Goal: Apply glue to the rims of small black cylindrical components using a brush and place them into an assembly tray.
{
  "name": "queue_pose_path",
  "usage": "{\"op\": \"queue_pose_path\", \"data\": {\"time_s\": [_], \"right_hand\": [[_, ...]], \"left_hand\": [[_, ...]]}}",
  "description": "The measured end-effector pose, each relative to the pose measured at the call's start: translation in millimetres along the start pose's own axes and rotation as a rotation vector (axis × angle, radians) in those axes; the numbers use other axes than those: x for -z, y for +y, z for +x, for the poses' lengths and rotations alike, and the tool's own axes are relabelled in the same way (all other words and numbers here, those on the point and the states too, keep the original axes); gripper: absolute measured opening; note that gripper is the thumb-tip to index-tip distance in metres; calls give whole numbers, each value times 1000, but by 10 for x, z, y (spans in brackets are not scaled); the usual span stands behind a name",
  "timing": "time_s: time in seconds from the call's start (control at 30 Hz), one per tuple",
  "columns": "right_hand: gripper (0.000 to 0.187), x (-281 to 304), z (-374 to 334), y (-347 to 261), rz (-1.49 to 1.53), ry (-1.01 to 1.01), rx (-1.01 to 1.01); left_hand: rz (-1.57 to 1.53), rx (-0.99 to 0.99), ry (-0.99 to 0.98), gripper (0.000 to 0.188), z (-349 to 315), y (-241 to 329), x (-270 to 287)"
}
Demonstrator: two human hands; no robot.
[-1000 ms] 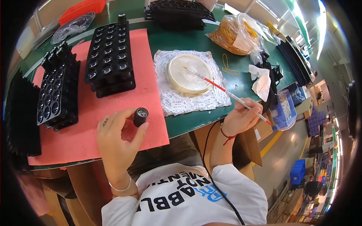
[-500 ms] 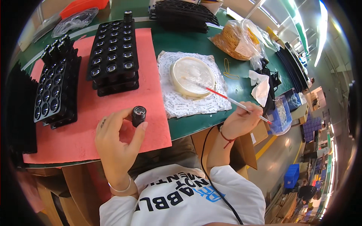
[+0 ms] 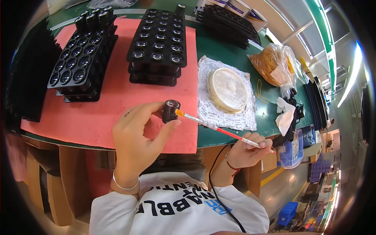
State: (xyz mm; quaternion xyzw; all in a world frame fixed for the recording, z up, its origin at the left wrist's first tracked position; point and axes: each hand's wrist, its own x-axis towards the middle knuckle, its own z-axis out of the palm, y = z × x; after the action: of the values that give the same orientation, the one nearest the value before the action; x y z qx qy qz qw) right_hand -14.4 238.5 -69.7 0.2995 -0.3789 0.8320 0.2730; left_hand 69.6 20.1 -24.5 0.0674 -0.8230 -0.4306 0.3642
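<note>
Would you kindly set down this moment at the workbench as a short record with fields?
Left hand: left hand pinches a small black cylindrical part between thumb and fingers, above the red mat.
Right hand: right hand holds a thin brush with a red and white handle; its orange tip touches the part.
Round dish: shallow pale dish on a white patterned cloth.
Trays: two stacks of black trays with parts, on the mat.
Bench: green surface; clear bag of yellowish pieces beyond the dish.

Bright, even overhead light; glare off ceiling strip lights (image 3: 346, 84) at right; heavy fisheye bend, dark vignette at rim.
</note>
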Motion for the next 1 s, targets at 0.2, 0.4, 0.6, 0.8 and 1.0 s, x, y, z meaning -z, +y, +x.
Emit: {"op": "queue_pose_path", "data": {"time_s": [0.2, 0.4, 0.6, 0.8, 1.0], "right_hand": [[28, 5, -10, 5, 31, -8, -23], [27, -7, 0, 30, -26, 1, 5], [28, 9, -3, 41, -81, -10, 61], [27, 22, -9, 42, -49, 4, 54], [27, -20, 1, 26, -2, 38, 60]], "left_hand": [[-17, 68, -21, 26, -28, -15, 7], [-93, 46, -5, 25, -10, -60, 13], [-202, 62, -88, 25, 7, -72, 72], [-243, 133, -111, 25, -5, -61, 93], [-246, 128, -95, 25, -13, -76, 64]]}}
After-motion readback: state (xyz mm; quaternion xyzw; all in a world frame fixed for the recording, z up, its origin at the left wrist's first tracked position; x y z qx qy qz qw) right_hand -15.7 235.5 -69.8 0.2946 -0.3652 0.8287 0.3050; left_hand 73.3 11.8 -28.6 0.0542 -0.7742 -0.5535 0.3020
